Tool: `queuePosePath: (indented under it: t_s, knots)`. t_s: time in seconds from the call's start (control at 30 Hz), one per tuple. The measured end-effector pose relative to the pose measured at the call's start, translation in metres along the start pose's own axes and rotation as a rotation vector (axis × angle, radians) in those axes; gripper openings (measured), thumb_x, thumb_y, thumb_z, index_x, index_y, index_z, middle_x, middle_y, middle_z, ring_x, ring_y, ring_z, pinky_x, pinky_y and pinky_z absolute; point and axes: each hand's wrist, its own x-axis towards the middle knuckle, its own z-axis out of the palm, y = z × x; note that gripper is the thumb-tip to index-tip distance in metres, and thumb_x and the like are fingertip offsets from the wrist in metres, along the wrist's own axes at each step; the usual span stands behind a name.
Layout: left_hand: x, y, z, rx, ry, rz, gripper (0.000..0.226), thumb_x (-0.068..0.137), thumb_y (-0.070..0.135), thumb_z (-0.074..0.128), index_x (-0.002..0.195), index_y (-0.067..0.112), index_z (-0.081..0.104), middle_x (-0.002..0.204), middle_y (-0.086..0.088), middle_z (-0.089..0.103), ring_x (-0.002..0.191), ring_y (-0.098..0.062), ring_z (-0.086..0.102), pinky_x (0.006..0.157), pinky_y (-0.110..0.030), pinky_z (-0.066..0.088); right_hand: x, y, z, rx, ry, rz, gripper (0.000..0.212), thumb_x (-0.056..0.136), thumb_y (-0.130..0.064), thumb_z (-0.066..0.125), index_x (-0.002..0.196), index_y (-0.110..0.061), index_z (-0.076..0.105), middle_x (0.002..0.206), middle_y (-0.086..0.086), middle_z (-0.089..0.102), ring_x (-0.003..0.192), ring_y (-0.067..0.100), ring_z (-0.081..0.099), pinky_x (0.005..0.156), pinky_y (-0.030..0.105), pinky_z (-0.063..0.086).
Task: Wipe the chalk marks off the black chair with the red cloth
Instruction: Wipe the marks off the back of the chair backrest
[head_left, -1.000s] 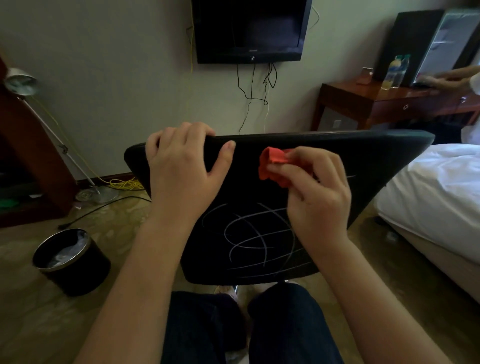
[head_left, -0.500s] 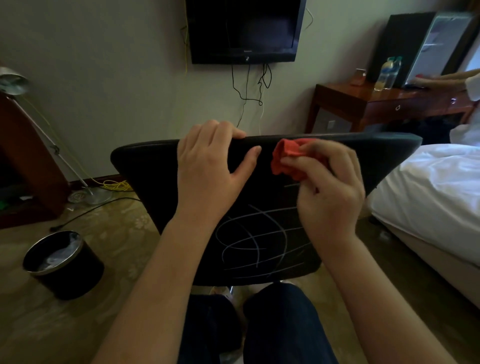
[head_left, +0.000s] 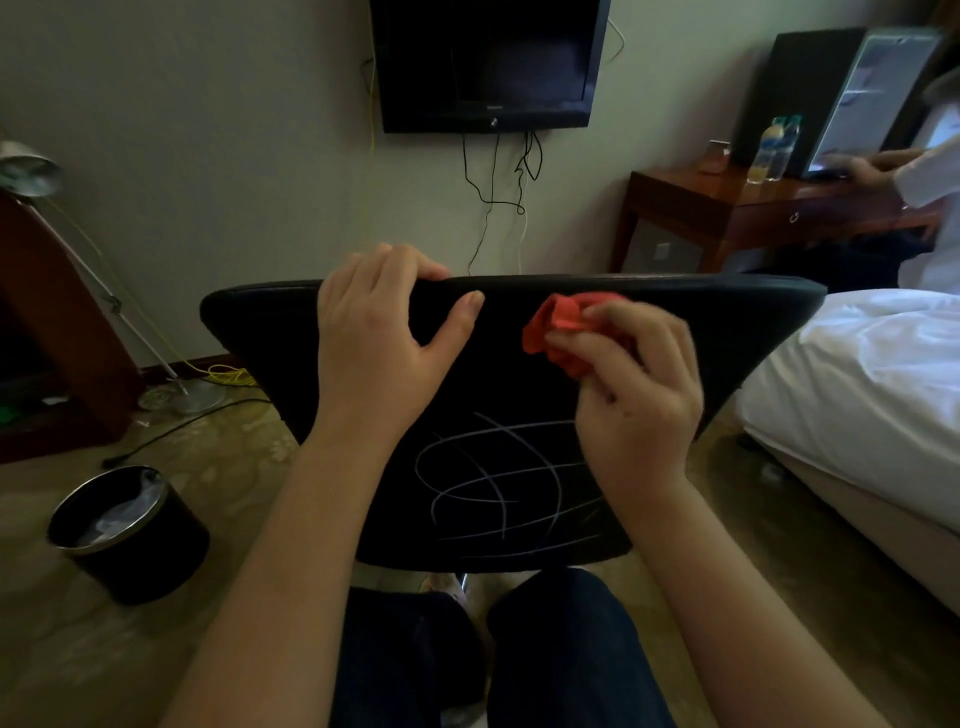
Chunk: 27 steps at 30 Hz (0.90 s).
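**A:** Where's the red cloth (head_left: 561, 322)?

**B:** Bunched up in the right grip (head_left: 639, 384), pinched between thumb and fingertips, with the wad poking out toward the left grip (head_left: 384, 332). It looks pressed against the black chair (head_left: 727, 322), just under the top edge.

**A:** And the left grip?

**B:** Fingers hooked over the top edge, thumb flat on the near face. I'd say it's there to steady the chair, so the back doesn't swing away under the rubbing.

**A:** Which way does the chair back lie?

**B:** Its near face is turned to the person. The long axis runs side to side, from one grip past the other, and the back is wide at the top and narrows downward.

**A:** The chalk marks (head_left: 501, 480)?

**B:** Below the right grip, and down to the right of the left grip. They're a tangle of loops and crossing strokes, all plainly there. The patch right around the cloth looks bare.

**A:** So what's left?

**B:** Most of it, by my reckoning. The cloth needs to come down from the right grip's present height onto the scribble.
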Motion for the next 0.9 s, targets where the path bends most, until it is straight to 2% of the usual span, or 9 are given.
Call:
queuePosePath:
  t_s: [0.17,0.23,0.3,0.4,0.5,0.6,0.67,0.83,0.9]
  knots:
    - [0.004,-0.004,-0.002,0.016,-0.016,-0.002,0.04,0.092,0.05,0.054,0.097,0.011,0.06,0.091,-0.002,0.059,0.088,-0.021,0.053,0.091,-0.024,0.028,-0.045,0.017,0.017,-0.03,-0.286,0.024,0.017,0.089,-0.008,0.062,0.09,-0.012,0.078,0.103,0.005,0.07,0.099,0.018,0.059,0.081,0.033,0.053]
    - [0.004,0.002,-0.001,0.119,-0.015,0.017,0.044,0.093,0.053,0.05,0.098,0.01,0.059,0.093,-0.005,0.057,0.088,-0.024,0.053,0.091,-0.032,0.033,-0.032,0.012,0.009,-0.017,-0.235,0.019,0.015,0.09,-0.005,0.063,0.089,-0.009,0.078,0.102,0.008,0.071,0.097,0.022,0.061,0.083,0.029,0.052]
    - [0.006,0.015,0.003,0.214,-0.014,0.053,0.044,0.095,0.052,0.047,0.106,0.011,0.059,0.101,-0.007,0.058,0.093,-0.027,0.054,0.091,-0.039,0.038,-0.006,0.003,-0.003,-0.028,-0.099,0.0,0.01,0.09,-0.001,0.068,0.089,-0.004,0.078,0.101,0.013,0.07,0.096,0.027,0.062,0.09,0.024,0.047]
    - [0.01,0.033,0.014,0.152,-0.052,0.147,0.039,0.096,0.043,0.048,0.115,0.012,0.06,0.112,-0.006,0.061,0.102,-0.025,0.057,0.091,-0.037,0.04,0.018,0.001,-0.011,-0.03,0.027,-0.013,0.008,0.09,0.0,0.07,0.091,-0.002,0.078,0.1,0.015,0.069,0.095,0.028,0.062,0.092,0.024,0.046]
    - [0.007,0.035,0.025,0.078,-0.035,0.156,0.032,0.094,0.041,0.053,0.104,0.012,0.063,0.097,-0.004,0.061,0.091,-0.024,0.057,0.085,-0.032,0.037,-0.005,0.011,-0.002,-0.065,-0.024,-0.003,0.01,0.089,0.002,0.07,0.09,-0.004,0.078,0.1,0.013,0.069,0.096,0.026,0.062,0.09,0.026,0.048]
    - [0.003,0.03,0.028,0.091,0.016,0.137,0.032,0.093,0.042,0.055,0.097,0.012,0.063,0.09,-0.004,0.058,0.085,-0.023,0.055,0.084,-0.03,0.035,-0.039,0.021,0.007,-0.092,-0.229,0.019,0.019,0.089,-0.003,0.061,0.088,-0.011,0.078,0.102,0.006,0.071,0.097,0.021,0.062,0.082,0.032,0.054]
    - [0.002,0.03,0.026,0.076,0.014,0.133,0.032,0.093,0.043,0.055,0.097,0.012,0.062,0.09,-0.004,0.058,0.085,-0.023,0.055,0.085,-0.029,0.034,-0.041,0.022,0.004,-0.08,-0.283,0.026,0.019,0.087,-0.004,0.061,0.088,-0.011,0.078,0.101,0.005,0.071,0.096,0.021,0.062,0.08,0.033,0.053]
    - [0.001,0.024,0.02,0.057,-0.011,0.092,0.033,0.092,0.044,0.054,0.097,0.012,0.062,0.091,-0.005,0.058,0.088,-0.025,0.055,0.086,-0.03,0.033,0.005,0.001,-0.012,-0.048,-0.057,-0.017,0.008,0.089,-0.002,0.07,0.089,-0.003,0.078,0.098,0.013,0.07,0.094,0.027,0.061,0.088,0.027,0.048]
    - [0.001,0.02,0.018,0.055,-0.018,0.076,0.034,0.092,0.044,0.054,0.097,0.012,0.062,0.092,-0.005,0.058,0.088,-0.025,0.055,0.087,-0.03,0.033,0.001,-0.002,-0.007,-0.034,-0.036,-0.029,0.007,0.089,-0.003,0.071,0.089,-0.004,0.078,0.099,0.013,0.07,0.096,0.025,0.061,0.089,0.026,0.048]
